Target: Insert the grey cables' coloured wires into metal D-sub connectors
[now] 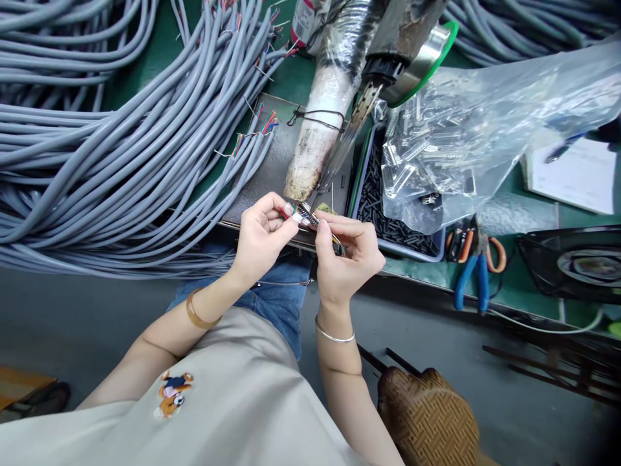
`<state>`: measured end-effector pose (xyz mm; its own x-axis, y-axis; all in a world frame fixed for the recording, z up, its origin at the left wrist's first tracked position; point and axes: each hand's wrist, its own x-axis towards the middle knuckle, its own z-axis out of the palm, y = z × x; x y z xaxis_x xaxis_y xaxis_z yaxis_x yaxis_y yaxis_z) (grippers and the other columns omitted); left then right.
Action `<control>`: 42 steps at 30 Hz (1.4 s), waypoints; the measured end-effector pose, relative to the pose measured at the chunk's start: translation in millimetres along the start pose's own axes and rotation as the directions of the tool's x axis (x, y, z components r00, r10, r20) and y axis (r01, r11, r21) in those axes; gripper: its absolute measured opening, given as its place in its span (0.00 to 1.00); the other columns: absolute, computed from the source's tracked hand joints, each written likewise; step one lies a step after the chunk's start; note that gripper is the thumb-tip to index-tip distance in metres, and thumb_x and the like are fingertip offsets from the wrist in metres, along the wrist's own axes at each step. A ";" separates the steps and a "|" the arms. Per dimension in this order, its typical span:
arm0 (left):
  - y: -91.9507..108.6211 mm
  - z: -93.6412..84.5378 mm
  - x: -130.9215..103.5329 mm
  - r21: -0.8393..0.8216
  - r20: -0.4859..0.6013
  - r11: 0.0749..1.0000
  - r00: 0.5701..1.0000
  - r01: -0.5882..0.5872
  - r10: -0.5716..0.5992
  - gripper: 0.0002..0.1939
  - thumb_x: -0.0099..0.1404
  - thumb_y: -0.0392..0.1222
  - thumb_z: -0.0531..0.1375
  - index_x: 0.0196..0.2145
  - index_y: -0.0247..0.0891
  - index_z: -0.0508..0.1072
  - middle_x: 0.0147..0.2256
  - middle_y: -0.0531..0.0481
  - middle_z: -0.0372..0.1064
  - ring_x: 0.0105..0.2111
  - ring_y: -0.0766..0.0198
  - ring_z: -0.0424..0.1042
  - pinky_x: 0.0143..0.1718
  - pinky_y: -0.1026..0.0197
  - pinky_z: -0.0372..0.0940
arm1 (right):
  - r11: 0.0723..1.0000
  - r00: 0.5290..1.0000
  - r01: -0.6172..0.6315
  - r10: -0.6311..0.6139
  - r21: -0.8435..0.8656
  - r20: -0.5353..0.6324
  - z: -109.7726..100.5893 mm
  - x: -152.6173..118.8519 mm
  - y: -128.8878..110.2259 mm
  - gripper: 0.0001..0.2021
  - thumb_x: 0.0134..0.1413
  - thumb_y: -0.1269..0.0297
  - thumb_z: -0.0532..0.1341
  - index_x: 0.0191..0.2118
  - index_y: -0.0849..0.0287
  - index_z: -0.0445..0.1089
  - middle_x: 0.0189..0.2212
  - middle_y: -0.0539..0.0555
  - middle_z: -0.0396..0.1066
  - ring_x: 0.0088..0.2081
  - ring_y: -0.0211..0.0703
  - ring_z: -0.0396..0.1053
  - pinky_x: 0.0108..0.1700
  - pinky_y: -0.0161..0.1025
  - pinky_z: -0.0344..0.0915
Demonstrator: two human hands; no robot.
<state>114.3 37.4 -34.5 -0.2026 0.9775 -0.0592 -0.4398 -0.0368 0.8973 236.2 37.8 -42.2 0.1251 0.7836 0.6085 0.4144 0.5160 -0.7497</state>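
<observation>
Close to the bench edge, my left hand (pixel 266 233) is closed in a pinch on thin coloured wires (pixel 287 211). My right hand (pixel 347 255) grips a small metal multi-pin connector (pixel 308 215) between thumb and fingers. Both hands meet at the connector, where the wires touch or lie beside its pins; I cannot tell which. Just above them ends a taped white tube (pixel 317 133), stained at the tip. A narrow metal rod assembly (pixel 349 133) runs down beside the tube to the connector. Fingers partly hide the wires and the connector.
Bundles of grey cables (pixel 145 142) with stripped coloured ends cover the left. On the right are a bin (pixel 440 249) of small black parts, a plastic bag (pixel 436 142) of metal pieces, blue-handled pliers (pixel 473 278) and a black fan (pixel 577 262). A green-rimmed spool (pixel 449 39) stands behind.
</observation>
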 end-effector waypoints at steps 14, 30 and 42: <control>8.1 2.1 -0.7 0.002 0.030 0.999 0.999 -0.038 0.038 0.15 0.55 0.38 0.72 0.28 0.37 0.66 0.23 0.60 0.65 0.17 0.79 0.57 0.21 0.74 0.59 | 0.972 0.979 0.203 -0.201 -0.118 0.035 -4.1 3.5 -0.3 0.05 0.61 0.70 0.66 0.36 0.53 0.70 0.39 0.49 0.81 0.40 0.41 0.81 0.40 0.40 0.78; 5.0 2.8 -2.7 0.040 0.007 0.999 1.000 0.005 -0.005 0.15 0.54 0.36 0.71 0.27 0.37 0.66 0.23 0.60 0.64 0.17 0.80 0.56 0.19 0.74 0.56 | 0.961 0.973 0.231 -0.222 -0.151 0.069 -6.8 0.6 4.5 0.05 0.61 0.70 0.66 0.37 0.54 0.71 0.39 0.49 0.82 0.39 0.41 0.81 0.41 0.40 0.77; 5.5 1.5 -0.1 -0.012 0.002 1.000 1.000 -0.008 0.008 0.15 0.56 0.40 0.71 0.29 0.37 0.67 0.21 0.61 0.63 0.13 0.80 0.54 0.14 0.73 0.50 | 0.951 0.964 0.263 -0.254 -0.165 0.075 -6.8 1.3 1.1 0.06 0.60 0.71 0.67 0.37 0.53 0.72 0.41 0.49 0.81 0.40 0.42 0.80 0.42 0.41 0.77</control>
<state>113.2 37.5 -28.9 -0.2043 0.9776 -0.0508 -0.4488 -0.0474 0.8924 243.0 37.1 -40.5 -0.0521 0.6508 0.7575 0.5760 0.6392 -0.5096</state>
